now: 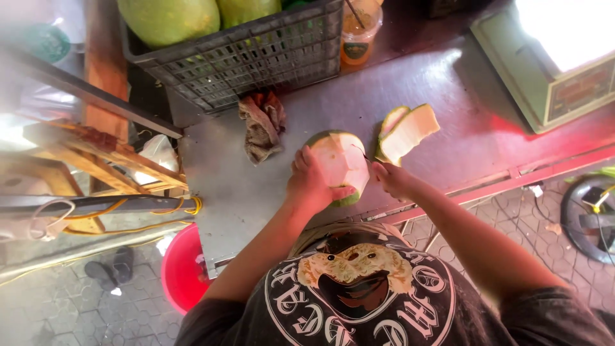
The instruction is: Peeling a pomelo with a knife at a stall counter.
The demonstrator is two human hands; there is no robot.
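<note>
A partly peeled, pale green round coconut (339, 168) is being gripped on the grey metal worktop (230, 186) by the left hand (309, 182), fingers wrapped around it. The right hand (392, 179) is being held clenched beside it, its contents hidden. The coconut is being judged heavy, hard and slippery, best clasped around its uncut husk.

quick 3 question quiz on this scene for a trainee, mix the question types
1. True or false: the left hand grips the half-peeled fruit on the metal counter.
2. Multiple choice: where do the cut peel pieces lie? A) in the red bucket B) on the counter, right of the fruit C) in the crate
3. Fill in: the crumpled rag lies just in front of the grey ____.

Key: 1 true; 2 B; 3 crate. The right hand is at the fruit's right edge; whatever it may hold is too small to tell.
</note>
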